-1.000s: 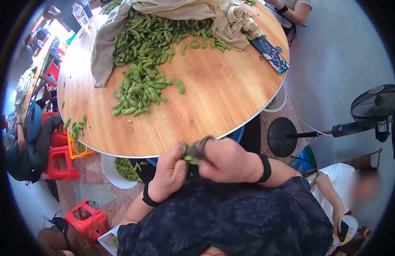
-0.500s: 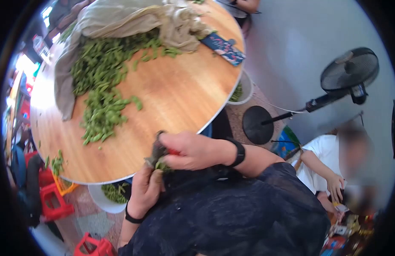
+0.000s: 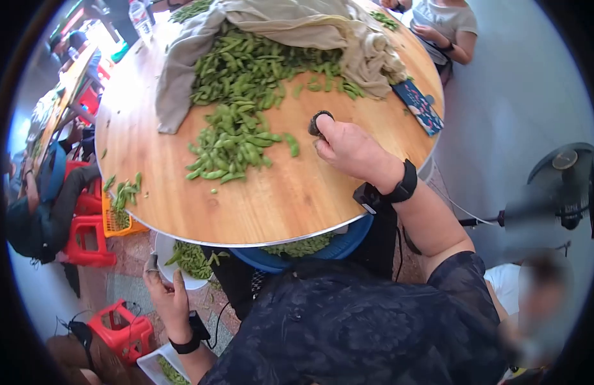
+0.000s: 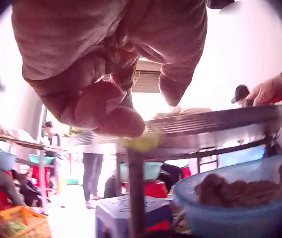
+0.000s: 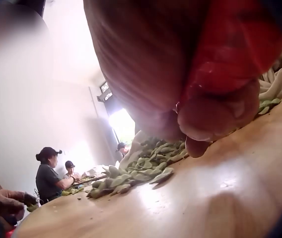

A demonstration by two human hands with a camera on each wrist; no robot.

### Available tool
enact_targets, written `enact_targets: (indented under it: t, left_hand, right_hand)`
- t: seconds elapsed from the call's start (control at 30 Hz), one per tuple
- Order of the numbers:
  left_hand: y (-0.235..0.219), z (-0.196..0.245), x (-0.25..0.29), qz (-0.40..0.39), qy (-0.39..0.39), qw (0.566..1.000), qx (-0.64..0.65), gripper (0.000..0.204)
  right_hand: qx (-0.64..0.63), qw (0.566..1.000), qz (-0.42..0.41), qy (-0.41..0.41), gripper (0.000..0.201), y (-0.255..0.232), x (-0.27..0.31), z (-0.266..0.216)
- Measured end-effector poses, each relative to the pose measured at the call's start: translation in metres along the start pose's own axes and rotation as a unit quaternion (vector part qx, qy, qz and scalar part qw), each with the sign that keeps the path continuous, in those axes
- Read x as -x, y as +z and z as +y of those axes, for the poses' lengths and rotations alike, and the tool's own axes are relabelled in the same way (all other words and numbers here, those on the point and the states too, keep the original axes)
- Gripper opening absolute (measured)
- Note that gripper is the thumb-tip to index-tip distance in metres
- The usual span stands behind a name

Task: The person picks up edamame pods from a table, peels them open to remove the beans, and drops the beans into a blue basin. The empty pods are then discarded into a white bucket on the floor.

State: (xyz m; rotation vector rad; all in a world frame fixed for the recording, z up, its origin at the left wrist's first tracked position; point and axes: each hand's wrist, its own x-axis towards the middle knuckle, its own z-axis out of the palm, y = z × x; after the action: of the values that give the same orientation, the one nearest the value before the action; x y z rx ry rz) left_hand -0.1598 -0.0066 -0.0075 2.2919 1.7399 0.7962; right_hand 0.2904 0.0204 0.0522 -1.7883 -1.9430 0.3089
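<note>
My right hand [image 3: 354, 149] is curled over the round table [image 3: 329, 199], close to the pile of green soybean pods [image 3: 229, 138]. In the right wrist view its fingers hold a shiny red thing [image 5: 235, 44], kind unclear; a dark ring-like piece [image 3: 320, 122] shows at its fingertips. My left hand [image 3: 167, 296] is low beside the table, thumb apart from the fingers, near a white bowl of pods [image 3: 158, 251]. A grey covering [image 3: 153, 262] shows at a fingertip. Just under those fingers, in the left wrist view, is a blurred yellow-green piece [image 4: 143, 143].
A beige cloth [image 3: 277, 22] partly covers the pods. A patterned pouch [image 3: 419, 106] lies at the table's right edge, a bottle [image 3: 141, 19] at far left. Below are a blue tub [image 3: 249, 256], an orange crate [image 3: 111, 221] and red stools [image 3: 91, 240]. A fan [image 3: 560, 163] stands right.
My hands were together at the table's near edge, working on something green. They have parted: the left went down and left beside the white bowl, the right forward over the table.
</note>
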Motion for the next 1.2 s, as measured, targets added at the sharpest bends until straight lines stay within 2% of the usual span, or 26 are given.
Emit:
enact_targets:
  t: [0.03, 0.13, 0.17, 0.2, 0.27, 0.33, 0.37, 0.4, 0.43, 0.5, 0.53, 0.6, 0.63, 0.67, 0.7, 0.73, 0.8, 0.87, 0.93, 0.97, 1.03, 1.07, 1.1, 1.13, 1.17, 1.2]
  left_hand:
    - [-0.006, 0.01, 0.003, 0.013, -0.086, 0.995, 0.055, 0.052]
    - [-0.01, 0.012, 0.013, 0.0, -0.144, 0.985, 0.097, 0.052]
    - [-0.002, 0.019, 0.012, 0.03, -0.095, 0.985, 0.139, 0.043]
    - [0.002, 0.029, 0.009, 0.034, -0.098, 0.985, 0.137, 0.043]
    - [0.009, 0.048, 0.002, -0.009, -0.006, 0.977, 0.215, 0.028]
    - [0.013, 0.069, -0.002, -0.094, -0.039, 0.948, 0.302, 0.017]
    - [0.024, 0.083, -0.01, -0.09, -0.006, 0.92, 0.381, 0.019]
    - [0.021, 0.102, -0.017, -0.149, -0.06, 0.883, 0.442, 0.022]
    - [0.022, 0.116, -0.024, -0.188, -0.04, 0.863, 0.468, 0.025]
    - [0.029, 0.137, -0.039, -0.288, -0.03, 0.822, 0.49, 0.029]
    - [0.032, 0.153, -0.046, -0.301, -0.025, 0.789, 0.536, 0.026]
    - [0.047, 0.153, -0.056, -0.429, -0.08, 0.721, 0.539, 0.035]
    - [0.052, 0.154, -0.057, -0.429, -0.086, 0.721, 0.538, 0.035]
    - [0.056, 0.156, -0.058, -0.488, -0.176, 0.618, 0.59, 0.039]
    - [0.058, 0.157, -0.057, -0.534, -0.261, 0.502, 0.628, 0.044]
    - [0.058, 0.159, -0.056, -0.534, -0.264, 0.503, 0.626, 0.044]
    - [0.058, 0.162, -0.055, -0.544, -0.182, 0.495, 0.652, 0.044]
    - [0.05, 0.166, -0.056, -0.539, -0.175, 0.516, 0.643, 0.038]
    - [0.045, 0.169, -0.053, -0.473, -0.19, 0.541, 0.669, 0.032]
    - [0.045, 0.167, -0.051, -0.472, -0.192, 0.541, 0.669, 0.032]
    - [0.048, 0.163, -0.049, -0.45, -0.13, 0.605, 0.644, 0.026]
    - [0.047, 0.162, -0.048, -0.452, -0.131, 0.605, 0.643, 0.026]
    - [0.047, 0.162, -0.046, -0.46, -0.093, 0.658, 0.589, 0.026]
    - [0.046, 0.161, -0.045, -0.466, -0.053, 0.705, 0.532, 0.027]
    - [0.046, 0.165, -0.042, -0.444, -0.031, 0.723, 0.528, 0.029]
    - [0.046, 0.168, -0.043, -0.448, -0.031, 0.722, 0.526, 0.029]
  right_hand:
    - [0.008, 0.999, 0.009, -0.03, 0.021, 0.009, -0.008, 0.003]
    - [0.048, 0.997, 0.024, -0.056, 0.021, 0.027, -0.03, -0.008]
    - [0.047, 0.997, 0.022, -0.062, 0.021, 0.028, -0.033, -0.01]
    - [0.054, 0.997, -0.011, -0.05, 0.02, 0.029, -0.036, -0.012]
    - [0.061, 0.996, -0.047, -0.041, 0.02, 0.03, -0.037, -0.013]
    - [-0.004, 0.999, -0.035, -0.038, 0.014, 0.028, -0.029, -0.01]
    - [-0.16, 0.983, -0.078, 0.049, 0.012, 0.017, -0.021, -0.023]
    - [-0.309, 0.933, -0.122, 0.137, 0.01, 0.003, -0.011, -0.043]
    - [-0.383, 0.904, -0.116, 0.151, 0.009, 0.002, -0.001, -0.052]
    - [-0.427, 0.883, -0.123, 0.151, 0.01, 0.001, 0.017, -0.069]
    - [-0.468, 0.862, -0.12, 0.153, 0.011, 0.0, 0.026, -0.077]
    - [-0.449, 0.878, -0.096, 0.136, 0.013, 0.004, 0.041, -0.085]
    - [-0.333, 0.943, -0.021, -0.013, 0.014, 0.013, 0.048, -0.081]
    - [-0.202, 0.964, 0.057, -0.162, 0.016, 0.019, 0.054, -0.08]
    - [-0.176, 0.972, -0.008, -0.158, 0.022, 0.012, 0.059, -0.084]
    - [-0.18, 0.971, -0.008, -0.158, 0.022, 0.014, 0.064, -0.085]
    - [-0.147, 0.961, -0.027, -0.232, 0.027, 0.018, 0.069, -0.084]
    - [-0.154, 0.956, -0.025, -0.247, 0.026, 0.019, 0.07, -0.082]
    - [-0.308, 0.926, 0.063, -0.211, 0.023, 0.02, 0.069, -0.081]
    - [-0.31, 0.925, 0.062, -0.211, 0.023, 0.02, 0.071, -0.079]
    - [-0.432, 0.901, -0.032, -0.004, 0.02, 0.016, 0.079, -0.076]
    - [-0.482, 0.867, -0.077, 0.101, 0.018, 0.015, 0.082, -0.075]
    - [-0.499, 0.85, -0.111, 0.126, 0.018, 0.014, 0.081, -0.081]
    - [-0.501, 0.849, -0.108, 0.128, 0.018, 0.015, 0.082, -0.081]
    - [-0.514, 0.831, -0.155, 0.142, 0.017, 0.015, 0.081, -0.081]
    - [-0.526, 0.812, -0.201, 0.154, 0.017, 0.015, 0.081, -0.08]
